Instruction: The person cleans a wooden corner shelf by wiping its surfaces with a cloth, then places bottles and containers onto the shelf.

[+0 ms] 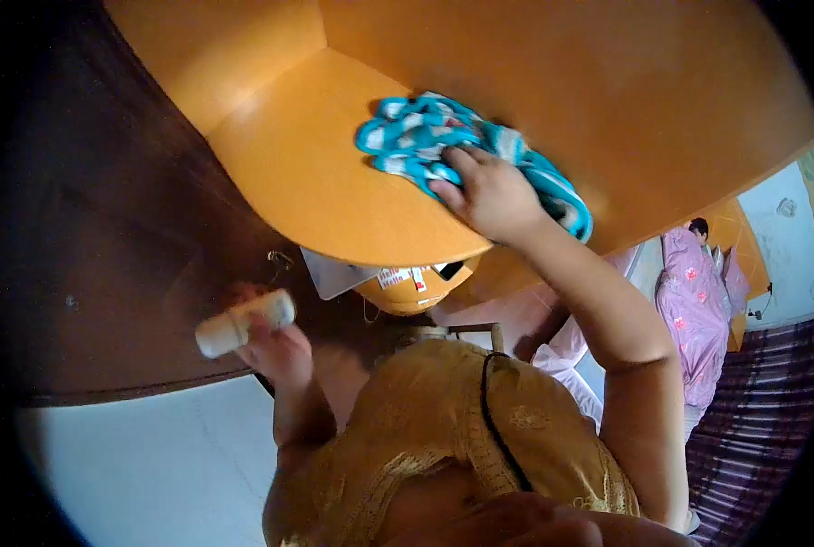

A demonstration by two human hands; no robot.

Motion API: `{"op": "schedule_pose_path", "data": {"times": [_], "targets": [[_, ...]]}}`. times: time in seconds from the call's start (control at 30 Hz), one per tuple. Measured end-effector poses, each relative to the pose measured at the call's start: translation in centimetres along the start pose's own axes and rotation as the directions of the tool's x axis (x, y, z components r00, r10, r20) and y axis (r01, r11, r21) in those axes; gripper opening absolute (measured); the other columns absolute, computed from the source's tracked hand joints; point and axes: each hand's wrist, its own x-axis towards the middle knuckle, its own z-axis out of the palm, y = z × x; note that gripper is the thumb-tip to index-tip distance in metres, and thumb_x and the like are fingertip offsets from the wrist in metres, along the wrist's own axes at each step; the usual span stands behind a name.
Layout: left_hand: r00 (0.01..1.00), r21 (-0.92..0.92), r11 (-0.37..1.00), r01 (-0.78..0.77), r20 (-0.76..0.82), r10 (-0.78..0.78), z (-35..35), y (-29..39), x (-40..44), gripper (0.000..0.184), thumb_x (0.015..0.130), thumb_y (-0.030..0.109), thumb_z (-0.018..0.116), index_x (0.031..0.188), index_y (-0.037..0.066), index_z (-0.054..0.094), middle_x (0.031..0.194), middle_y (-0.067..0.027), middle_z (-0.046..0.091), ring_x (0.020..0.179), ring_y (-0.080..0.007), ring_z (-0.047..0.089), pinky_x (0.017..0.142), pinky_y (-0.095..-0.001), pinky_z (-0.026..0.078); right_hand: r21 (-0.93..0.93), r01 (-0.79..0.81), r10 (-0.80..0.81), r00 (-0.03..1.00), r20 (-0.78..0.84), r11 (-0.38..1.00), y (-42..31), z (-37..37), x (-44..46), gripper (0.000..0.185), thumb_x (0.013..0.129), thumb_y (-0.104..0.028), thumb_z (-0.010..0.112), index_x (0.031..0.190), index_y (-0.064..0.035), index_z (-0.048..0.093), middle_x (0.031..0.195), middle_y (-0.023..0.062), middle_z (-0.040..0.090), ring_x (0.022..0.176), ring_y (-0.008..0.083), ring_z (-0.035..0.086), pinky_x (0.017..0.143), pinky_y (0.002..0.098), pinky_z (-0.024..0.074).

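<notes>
Head camera view: I am watching from afar as the wearer's right hand (498, 196) is grasping a crumpled turquoise cloth with white and dark patches (416, 137), its thumb and bent fingers pressing into the fabric. That cloth is lying bunched on a glossy orange wooden shelf with a rounded front edge (306, 182), one end spreading toward the back panel and the other trailing to the right past the wrist.

Lower and to the left, the left hand (279, 351) is gripping a pale, cream-white cylindrical container (247, 323), which is tilting slightly and blurring, well apart from the cloth. Behind it, a dark brown panel (151, 228) is filling the left side of the scene.

Beneath the shelf edge, I am seeing a smaller orange wooden surface (407, 301) bearing a white paper with red "Hello" lettering (393, 277) and a dark, flat, rectangular item (449, 271). A mustard-yellow patterned garment (425, 392) is covering the wearer's torso, a black cord (487, 401) hanging across it. Far to the right, pink floral bedding (694, 310) is stretching below another person's dark-haired head (699, 225), while a purple striped textile (772, 401) is spreading nearby.
</notes>
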Motion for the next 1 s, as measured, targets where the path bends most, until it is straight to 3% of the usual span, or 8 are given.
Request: {"op": "schedule_pose_path", "data": {"times": [0.1,0.33,0.43,0.57,0.7,0.87,0.93,1.0], "targets": [[0.980,-0.700,0.706,0.111,-0.041,-0.195,4.2,3.1,2.1,0.041,0.090,0.020,0.060,0.125,0.004,0.047,0.119,-0.0156,0.056,0.108,-0.0273,0.054,0.095,-0.0423,0.043,-0.266,0.173,-0.198,0.978,-0.072,0.948,2.7,-1.5,-4.0,0.041,0.090,-0.037,0.059,0.113,-0.0033,0.061,0.107,0.0184,0.063,0.098,0.0366,0.060,0.084,0.0425,0.0506],[0.992,-0.746,0.659,0.101,0.025,-0.124,4.2,4.6,2.9,0.033,0.086,0.014,0.062,0.114,0.005,0.049,0.112,-0.0110,0.051,0.104,-0.0238,0.049,0.096,-0.0399,0.040,-0.937,-0.098,-0.370,0.901,-0.227,0.337,1.4,-21.4,1.0,0.016,0.075,-0.017,0.062,0.089,-0.0108,0.068,0.093,0.0101,0.063,0.092,0.0322,0.059,0.077,0.0447,0.0500],[0.962,-0.760,0.620,0.194,0.023,-0.272,4.0,4.9,1.8,0.031,0.082,0.010,0.060,0.110,0.005,0.046,0.106,-0.0106,0.049,0.099,-0.0227,0.047,0.090,-0.0381,0.040,-0.802,-0.509,-0.530,0.607,-0.592,0.313,-3.5,-27.3,4.6,0.028,0.083,-0.011,0.061,0.111,-0.0052,0.063,0.108,0.0157,0.063,0.103,0.0310,0.059,0.091,0.0393,0.0462],[0.941,-0.737,0.623,0.262,0.053,-0.334,3.9,4.8,1.3,0.034,0.083,0.010,0.059,0.114,0.004,0.045,0.108,-0.0117,0.050,0.101,-0.0234,0.048,0.091,-0.0384,0.040,-0.908,-0.380,-0.350,0.838,-0.419,0.179,-0.3,-21.5,0.2,0.026,0.076,-0.017,0.060,0.101,-0.0151,0.065,0.095,0.0095,0.062,0.093,0.0303,0.058,0.080,0.0449,0.0480],[0.927,-0.652,0.705,0.279,-0.008,-0.374,3.0,1.2,-0.5,0.037,0.083,0.011,0.064,0.114,0.006,0.045,0.107,-0.0114,0.051,0.098,-0.0216,0.048,0.088,-0.0356,0.041,-0.852,0.072,-0.070,0.997,0.041,0.519,6.5,-5.7,-10.3,0.041,0.076,-0.023,0.057,0.118,-0.0192,0.059,0.104,0.0043,0.058,0.099,0.0241,0.054,0.089,0.0399,0.0426],[0.866,-0.691,0.632,0.350,-0.019,-0.500,1.8,0.5,-0.6,0.032,0.088,0.006,0.054,0.118,0.004,0.046,0.113,-0.0133,0.052,0.102,-0.0233,0.051,0.094,-0.0376,0.043,-0.736,0.136,-0.212,0.977,-0.011,0.663,9.5,-3.3,-13.9,0.032,0.071,-0.021,0.058,0.099,-0.0062,0.062,0.103,0.0093,0.062,0.103,0.0261,0.057,0.090,0.0414,0.0422],[0.892,-0.626,0.701,0.341,-0.018,-0.451,1.4,-0.2,-0.9,0.032,0.087,0.005,0.053,0.118,0.004,0.046,0.114,-0.0137,0.051,0.102,-0.0234,0.051,0.094,-0.0383,0.044,-0.801,0.106,-0.249,0.967,-0.055,0.589,7.7,-5.7,-10.7,0.046,0.072,-0.019,0.060,0.116,-0.0058,0.058,0.109,0.0082,0.061,0.108,0.0258,0.056,0.091,0.0384,0.0419],[0.918,0.407,0.824,-0.394,0.131,0.374,0.5,0.5,-0.7,0.033,0.087,0.006,0.052,0.119,0.005,0.044,0.115,-0.0137,0.051,0.104,-0.0237,0.050,0.092,-0.0376,0.044,-0.833,0.069,-0.428,0.879,-0.209,0.549,5.5,-8.6,-5.6,0.035,0.074,-0.016,0.058,0.106,-0.0041,0.063,0.113,0.0129,0.061,0.108,0.0292,0.056,0.097,0.0459,0.0398]]}}
